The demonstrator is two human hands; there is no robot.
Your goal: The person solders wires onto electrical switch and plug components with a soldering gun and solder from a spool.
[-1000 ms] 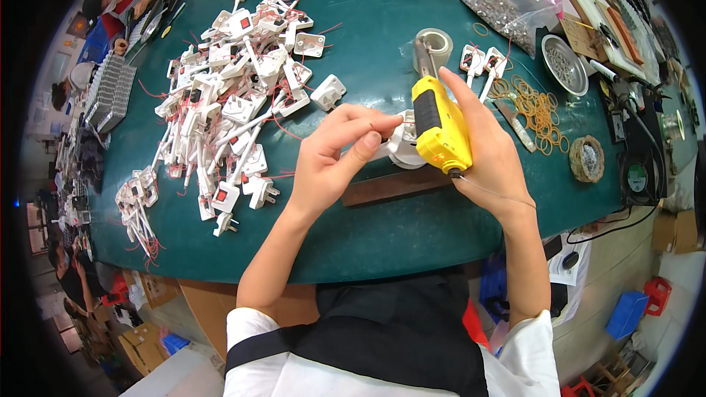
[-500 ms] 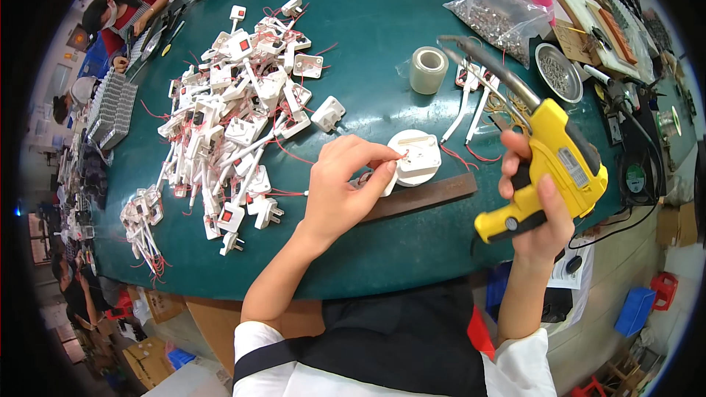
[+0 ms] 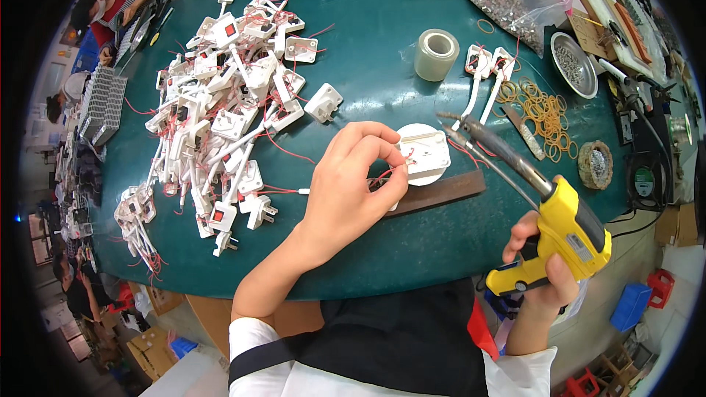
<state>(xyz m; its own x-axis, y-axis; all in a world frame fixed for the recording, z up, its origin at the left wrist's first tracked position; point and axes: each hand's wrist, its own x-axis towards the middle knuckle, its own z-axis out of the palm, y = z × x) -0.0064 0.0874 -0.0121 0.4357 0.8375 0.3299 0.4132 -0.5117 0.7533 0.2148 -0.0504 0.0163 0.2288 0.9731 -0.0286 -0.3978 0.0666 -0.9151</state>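
My left hand pinches a thin red wire between thumb and forefinger, beside a white plug housing. The housing lies on a round white disc. Part of another white piece and some red wire show under the left fingers, mostly hidden. In my right hand is a yellow and black soldering gun, fingers wrapped around its grip. Its dark tip, with a thin metal tube alongside, points up and left, just right of the housing. A brown bar lies in front of the disc.
A large heap of white plugs with cords covers the green table's left side. A tape roll, two corded white parts, rubber bands, a metal bowl and a bag of small parts lie beyond.
The soldering gun has moved down and nearer to me, its tip coming low beside the housing. My left hand still pinches at the housing, its fingers more arched. The view has shifted slightly.
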